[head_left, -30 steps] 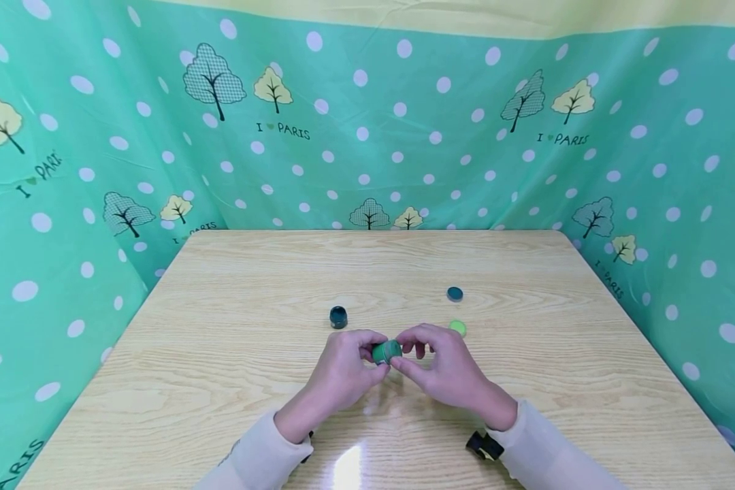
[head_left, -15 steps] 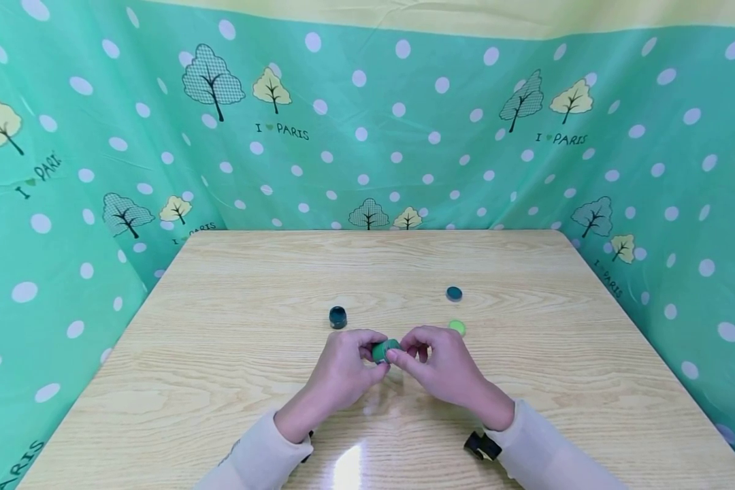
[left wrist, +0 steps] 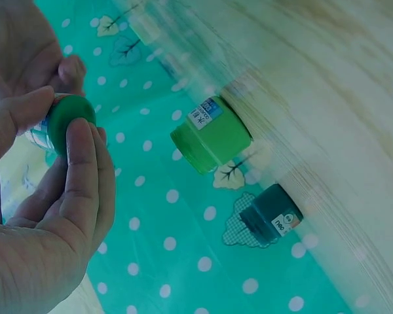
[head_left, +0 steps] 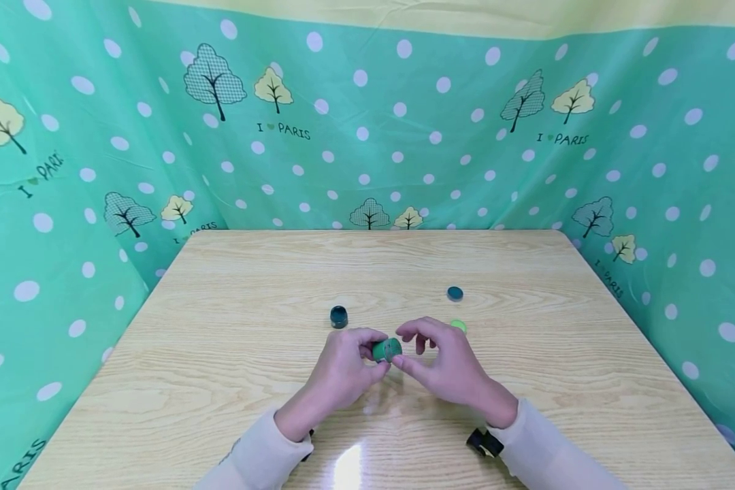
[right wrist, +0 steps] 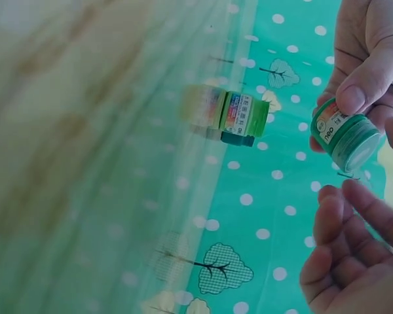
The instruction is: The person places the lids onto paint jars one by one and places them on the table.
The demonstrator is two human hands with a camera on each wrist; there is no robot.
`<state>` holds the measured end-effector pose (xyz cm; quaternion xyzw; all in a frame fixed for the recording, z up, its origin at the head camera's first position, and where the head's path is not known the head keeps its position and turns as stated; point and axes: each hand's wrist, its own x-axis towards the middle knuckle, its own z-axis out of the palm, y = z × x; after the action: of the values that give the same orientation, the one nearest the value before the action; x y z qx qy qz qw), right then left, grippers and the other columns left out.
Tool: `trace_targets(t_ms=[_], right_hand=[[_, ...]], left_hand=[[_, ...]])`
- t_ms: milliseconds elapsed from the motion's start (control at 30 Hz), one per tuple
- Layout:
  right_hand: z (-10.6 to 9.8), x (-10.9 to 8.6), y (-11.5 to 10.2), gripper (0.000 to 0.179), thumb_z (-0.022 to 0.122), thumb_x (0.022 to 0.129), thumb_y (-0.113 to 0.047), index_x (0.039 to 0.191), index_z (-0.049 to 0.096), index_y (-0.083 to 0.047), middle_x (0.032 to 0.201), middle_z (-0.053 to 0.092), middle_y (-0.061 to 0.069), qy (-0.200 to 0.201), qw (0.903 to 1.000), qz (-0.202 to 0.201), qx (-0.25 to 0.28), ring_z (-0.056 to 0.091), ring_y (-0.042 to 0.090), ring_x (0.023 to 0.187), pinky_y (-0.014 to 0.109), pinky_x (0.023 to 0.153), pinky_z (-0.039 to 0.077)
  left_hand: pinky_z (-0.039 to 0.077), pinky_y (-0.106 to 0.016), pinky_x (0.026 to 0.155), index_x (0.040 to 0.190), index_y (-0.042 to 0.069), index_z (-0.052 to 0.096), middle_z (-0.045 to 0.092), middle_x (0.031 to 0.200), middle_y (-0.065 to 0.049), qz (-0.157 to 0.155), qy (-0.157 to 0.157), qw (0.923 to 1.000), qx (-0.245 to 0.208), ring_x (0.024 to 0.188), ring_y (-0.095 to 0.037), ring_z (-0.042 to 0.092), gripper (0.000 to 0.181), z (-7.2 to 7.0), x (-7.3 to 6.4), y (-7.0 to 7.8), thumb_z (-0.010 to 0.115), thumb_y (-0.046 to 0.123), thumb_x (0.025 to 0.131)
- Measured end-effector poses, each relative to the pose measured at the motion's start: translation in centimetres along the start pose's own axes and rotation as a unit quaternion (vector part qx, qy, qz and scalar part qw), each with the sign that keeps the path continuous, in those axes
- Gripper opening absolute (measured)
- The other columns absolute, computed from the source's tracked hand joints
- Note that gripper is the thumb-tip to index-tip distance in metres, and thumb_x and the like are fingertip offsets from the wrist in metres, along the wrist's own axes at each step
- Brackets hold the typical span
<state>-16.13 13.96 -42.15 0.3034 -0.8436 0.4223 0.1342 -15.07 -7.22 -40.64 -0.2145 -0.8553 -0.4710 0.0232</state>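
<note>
My left hand (head_left: 349,364) grips a small green paint jar (head_left: 384,350) and holds it tilted on its side above the table. In the right wrist view, the jar (right wrist: 334,124) shows a white printed label, with its end facing my right hand (right wrist: 354,255). My right hand (head_left: 444,364) has its fingers spread off that end, the thumb tip right at the jar's edge. Beyond the hands stands an open dark teal jar (head_left: 339,317). A light green jar (left wrist: 213,134) shows beside the dark teal jar (left wrist: 272,212) in the left wrist view; the head view hides it.
A dark teal lid (head_left: 455,294) lies on the wooden table (head_left: 251,272) at the right. Nearer, a light green lid (head_left: 459,326) is partly covered by my right hand. A polka-dot cloth (head_left: 367,136) hangs around the table's back and sides.
My right hand's fingers closed on the jar's end half a second ago and have now spread away and up from it. The left hand and its jar stay in place.
</note>
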Motion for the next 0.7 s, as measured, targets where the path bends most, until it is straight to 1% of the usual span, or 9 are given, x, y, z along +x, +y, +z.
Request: trace_targets(t_ms=[67,133,267,400,500,700], right_hand=[[-0.10,-0.04,0.07,0.041,0.086,0.082,-0.015,0.119,0.071,-0.013,0.107,0.072,0.000,-0.006,0.9997,-0.023,-0.003,0.060,0.014,0.078,0.039,0.069,0.051],[-0.11,-0.03,0.12,0.046,0.086,0.080,-0.009,0.123,0.069,-0.013,0.113,0.071,-0.002,-0.012,0.9990,-0.044,-0.006,0.059,0.013,0.080,0.039,0.071,0.050],[-0.04,0.00,0.13,0.049,0.085,0.079,-0.001,0.123,0.069,-0.014,0.114,0.070,-0.009,-0.016,0.9977,-0.066,-0.004,0.059,0.013,0.081,0.037,0.070,0.049],[-0.01,-0.03,-0.01,0.045,0.084,0.079,0.000,0.120,0.071,-0.015,0.110,0.070,-0.011,-0.014,0.9977,-0.067,-0.001,0.059,0.015,0.080,0.037,0.068,0.048],[0.04,-0.07,-0.04,0.039,0.085,0.082,-0.004,0.117,0.072,-0.015,0.106,0.070,-0.011,-0.011,0.9981,-0.060,-0.006,0.059,0.015,0.079,0.038,0.068,0.048],[0.24,-0.03,-0.13,0.026,0.084,0.085,-0.013,0.108,0.073,-0.015,0.095,0.070,-0.012,-0.001,0.9988,-0.047,-0.013,0.058,0.014,0.074,0.037,0.064,0.049]], left_hand=[[0.058,-0.020,0.075,0.106,-0.002,0.075,0.076,0.090,-0.005,0.001,0.000,1.0000,-0.001,0.077,-0.010,0.071,0.026,-0.03,-0.02,0.00,0.082,-0.002,0.081],[0.058,-0.020,0.074,0.107,-0.003,0.075,0.076,0.090,-0.005,-0.001,0.000,1.0000,-0.002,0.077,-0.010,0.071,0.028,-0.04,-0.04,-0.01,0.082,-0.002,0.081],[0.058,-0.020,0.074,0.108,-0.002,0.075,0.075,0.090,-0.005,-0.002,-0.004,1.0000,-0.007,0.077,-0.009,0.071,0.029,-0.10,-0.10,0.05,0.082,-0.003,0.080],[0.059,-0.024,0.075,0.106,0.001,0.076,0.075,0.090,-0.003,-0.003,-0.006,1.0000,-0.006,0.077,-0.009,0.070,0.027,-0.10,-0.09,0.18,0.082,-0.003,0.080],[0.060,-0.025,0.076,0.105,0.002,0.076,0.075,0.090,-0.003,-0.001,-0.007,1.0000,-0.005,0.077,-0.009,0.070,0.025,-0.07,-0.07,0.21,0.082,-0.002,0.081],[0.059,-0.025,0.077,0.106,0.001,0.076,0.075,0.090,-0.003,-0.004,-0.007,1.0000,-0.005,0.078,-0.009,0.070,0.025,-0.04,-0.10,0.23,0.081,-0.001,0.081]])
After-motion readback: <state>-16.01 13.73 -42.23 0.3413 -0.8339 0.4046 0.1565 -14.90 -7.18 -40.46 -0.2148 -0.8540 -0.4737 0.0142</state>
